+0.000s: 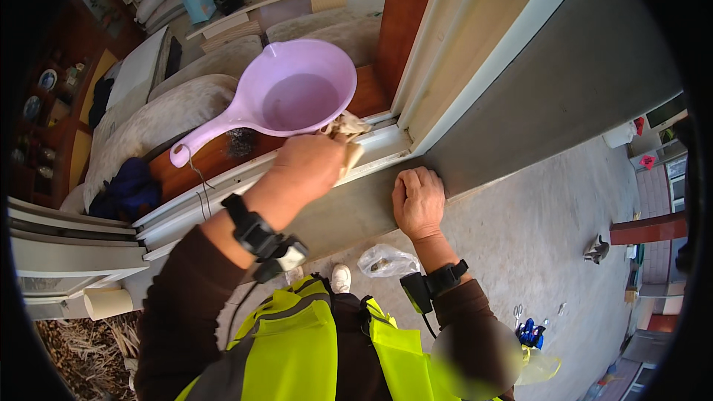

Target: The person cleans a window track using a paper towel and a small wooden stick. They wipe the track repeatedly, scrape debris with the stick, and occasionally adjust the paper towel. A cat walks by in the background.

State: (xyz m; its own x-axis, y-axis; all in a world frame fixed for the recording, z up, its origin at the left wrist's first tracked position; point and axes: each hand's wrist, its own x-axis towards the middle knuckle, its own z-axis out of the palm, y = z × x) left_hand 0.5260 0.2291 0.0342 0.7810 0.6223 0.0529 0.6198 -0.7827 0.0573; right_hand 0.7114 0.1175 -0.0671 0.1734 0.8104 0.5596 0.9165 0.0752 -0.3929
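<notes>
My left hand [312,164] grips a crumpled beige cloth [351,128] on the white window frame [384,142], close to its corner. Just beyond that hand, a purple plastic dipper [303,97] with some water in it stands on the reddish-brown inner sill [214,159]. Its handle points left, with a thin wire through the hole at the end. My right hand [418,200] rests with curled fingers on the grey outer ledge [362,211], against the wall. I see nothing in it, though the palm side is hidden.
Large cushions [178,114] and a dark blue cloth [128,189] lie inside the window. An opened window sash [72,267] stands at left. On the concrete floor are a clear plastic bag [387,260], scissors [518,312] and, farther off, a grey cat [597,249]. Dry stalks [89,351] lie lower left.
</notes>
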